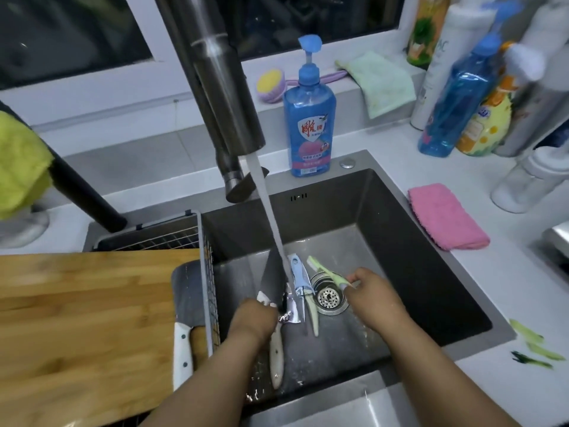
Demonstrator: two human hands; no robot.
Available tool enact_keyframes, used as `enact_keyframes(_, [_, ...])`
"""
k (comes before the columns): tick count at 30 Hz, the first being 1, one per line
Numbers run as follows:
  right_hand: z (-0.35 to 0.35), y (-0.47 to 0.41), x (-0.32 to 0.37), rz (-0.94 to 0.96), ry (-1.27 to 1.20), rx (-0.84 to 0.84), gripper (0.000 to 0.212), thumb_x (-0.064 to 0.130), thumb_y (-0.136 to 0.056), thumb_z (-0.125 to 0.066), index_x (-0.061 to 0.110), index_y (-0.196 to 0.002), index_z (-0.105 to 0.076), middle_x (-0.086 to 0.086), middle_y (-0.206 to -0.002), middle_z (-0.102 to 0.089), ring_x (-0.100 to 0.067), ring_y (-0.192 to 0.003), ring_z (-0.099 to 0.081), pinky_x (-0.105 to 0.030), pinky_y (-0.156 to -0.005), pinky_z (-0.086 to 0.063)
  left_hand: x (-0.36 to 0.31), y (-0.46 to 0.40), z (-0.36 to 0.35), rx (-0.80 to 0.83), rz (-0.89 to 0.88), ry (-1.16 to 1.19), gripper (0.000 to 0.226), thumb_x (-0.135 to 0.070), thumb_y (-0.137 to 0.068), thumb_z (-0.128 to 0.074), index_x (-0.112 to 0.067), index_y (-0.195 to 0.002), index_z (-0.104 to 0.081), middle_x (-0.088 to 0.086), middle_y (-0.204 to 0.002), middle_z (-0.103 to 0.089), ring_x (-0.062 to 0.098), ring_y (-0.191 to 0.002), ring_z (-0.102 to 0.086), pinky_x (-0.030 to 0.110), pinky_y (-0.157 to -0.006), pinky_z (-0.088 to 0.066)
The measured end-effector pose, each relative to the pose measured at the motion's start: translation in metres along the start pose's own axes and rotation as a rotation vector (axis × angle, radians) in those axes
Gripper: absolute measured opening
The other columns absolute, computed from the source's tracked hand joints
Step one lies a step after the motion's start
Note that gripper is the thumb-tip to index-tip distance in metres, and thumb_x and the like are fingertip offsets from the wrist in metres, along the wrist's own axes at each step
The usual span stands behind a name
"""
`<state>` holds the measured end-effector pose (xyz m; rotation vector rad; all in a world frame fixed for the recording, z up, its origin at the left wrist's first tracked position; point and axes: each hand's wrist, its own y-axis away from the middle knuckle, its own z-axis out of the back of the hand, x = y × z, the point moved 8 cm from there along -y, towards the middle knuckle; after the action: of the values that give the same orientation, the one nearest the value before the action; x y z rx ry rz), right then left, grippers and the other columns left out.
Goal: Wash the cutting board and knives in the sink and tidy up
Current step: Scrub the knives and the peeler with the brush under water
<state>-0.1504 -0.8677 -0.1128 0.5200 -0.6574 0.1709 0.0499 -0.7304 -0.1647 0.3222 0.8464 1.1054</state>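
In the steel sink [431,272], water from the tap [228,97] pours onto a dark-bladed knife [272,280]. My left hand [254,318] grips that knife by its cream handle. My right hand [374,298] pinches the end of a light green peeler [328,272] over the drain [329,297]. A blue-handled knife [298,278] and a pale green knife [313,315] lie on the sink floor between my hands. A wooden cutting board [77,318] rests at the left, with a grey cleaver [187,303] with a white handle on it.
A wire rack [206,260] sits along the sink's left side. A blue soap bottle [309,118] stands behind the sink. A pink cloth [446,217] and several bottles [462,103] are on the right counter, with green peel scraps [535,346] nearer. A yellow cloth [21,167] hangs at left.
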Motion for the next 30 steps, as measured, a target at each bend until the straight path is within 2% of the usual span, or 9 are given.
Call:
enact_keyframes(4, [0.001,0.014,0.006,0.051,-0.023,-0.01,0.008,0.031,-0.089,-0.06,0.026,-0.094,-0.056,0.002,-0.08,-0.063,-0.026,-0.08,-0.065,-0.028,-0.067,-0.044,-0.008,0.022,0.011,0.01,-0.123,0.066,0.021,-0.013,-0.087,-0.055,-0.005,-0.097,-0.039,0.01,-0.086,-0.055,0.019,-0.059,-0.055,0.021,-0.032,-0.038])
enact_keyframes(8, [-0.004,0.028,0.016,0.155,-0.144,0.047,0.013,0.016,-0.087,-0.063,0.028,-0.093,-0.061,0.02,-0.053,-0.057,0.006,-0.053,-0.056,-0.014,-0.053,-0.037,-0.008,0.033,0.009,0.046,-0.172,0.191,0.019,-0.01,-0.08,-0.059,-0.014,-0.085,-0.041,0.02,-0.086,-0.06,0.027,-0.048,-0.054,0.023,-0.036,-0.038])
enact_keyframes(10, [-0.013,0.038,0.023,0.211,-0.143,0.132,0.023,0.011,-0.086,-0.065,0.034,-0.085,-0.061,0.034,-0.053,-0.055,0.013,-0.049,-0.051,-0.008,-0.053,-0.035,-0.006,0.037,0.012,0.048,-0.186,0.217,0.02,-0.01,-0.079,-0.06,-0.016,-0.08,-0.041,0.02,-0.08,-0.061,0.027,-0.044,-0.054,0.022,-0.036,-0.037])
enact_keyframes(13, [-0.024,0.042,0.024,0.228,-0.11,0.173,0.031,0.013,-0.084,-0.067,0.042,-0.081,-0.06,0.024,-0.058,-0.059,0.007,-0.053,-0.052,-0.014,-0.057,-0.037,-0.003,0.042,0.016,0.063,-0.204,0.25,0.022,-0.009,-0.079,-0.063,-0.018,-0.077,-0.044,0.017,-0.072,-0.06,0.026,-0.043,-0.055,0.022,-0.037,-0.038])
enact_keyframes(17, [-0.005,0.031,0.013,0.145,-0.002,-0.036,0.026,0.014,-0.087,-0.062,0.039,-0.087,-0.053,0.011,-0.07,-0.054,-0.016,-0.068,-0.054,-0.025,-0.058,-0.037,-0.004,0.048,0.024,0.072,-0.225,0.262,0.02,-0.009,-0.079,-0.065,-0.015,-0.078,-0.046,0.014,-0.066,-0.06,0.022,-0.039,-0.055,0.025,-0.039,-0.043])
enact_keyframes(22, [-0.024,0.043,0.022,0.228,-0.122,0.204,0.019,0.008,-0.086,-0.065,0.026,-0.092,-0.065,0.015,-0.065,-0.054,0.005,-0.053,-0.051,-0.009,-0.053,-0.036,-0.002,0.049,0.023,0.105,-0.214,0.253,0.016,-0.008,-0.078,-0.068,-0.009,-0.085,-0.053,0.014,-0.063,-0.06,0.022,-0.038,-0.055,0.025,-0.04,-0.043])
enact_keyframes(25, [-0.009,0.028,0.014,0.158,0.021,0.042,0.02,0.014,-0.087,-0.062,0.032,-0.091,-0.057,0.009,-0.067,-0.055,-0.007,-0.057,-0.05,-0.018,-0.048,-0.034,-0.003,0.053,0.019,0.12,-0.22,0.23,0.018,-0.008,-0.078,-0.069,-0.006,-0.09,-0.057,0.014,-0.062,-0.061,0.022,-0.038,-0.056,0.025,-0.041,-0.045])
enact_keyframes(27, [0.008,0.02,0.004,0.082,0.075,-0.077,0.019,0.017,-0.087,-0.06,0.033,-0.096,-0.055,0.002,-0.076,-0.058,-0.018,-0.067,-0.053,-0.026,-0.054,-0.035,-0.006,0.056,0.018,0.127,-0.235,0.213,0.019,-0.01,-0.078,-0.069,-0.005,-0.092,-0.058,0.013,-0.063,-0.062,0.022,-0.04,-0.057,0.025,-0.04,-0.045])
enact_keyframes(30, [0.004,0.017,0.006,0.129,-0.005,0.018,0.016,0.015,-0.085,-0.065,0.03,-0.09,-0.059,0.006,-0.071,-0.058,-0.012,-0.06,-0.053,-0.025,-0.055,-0.038,-0.008,0.059,0.019,0.129,-0.249,0.202,0.02,-0.013,-0.078,-0.071,-0.005,-0.092,-0.059,0.012,-0.062,-0.062,0.021,-0.041,-0.057,0.024,-0.04,-0.044])
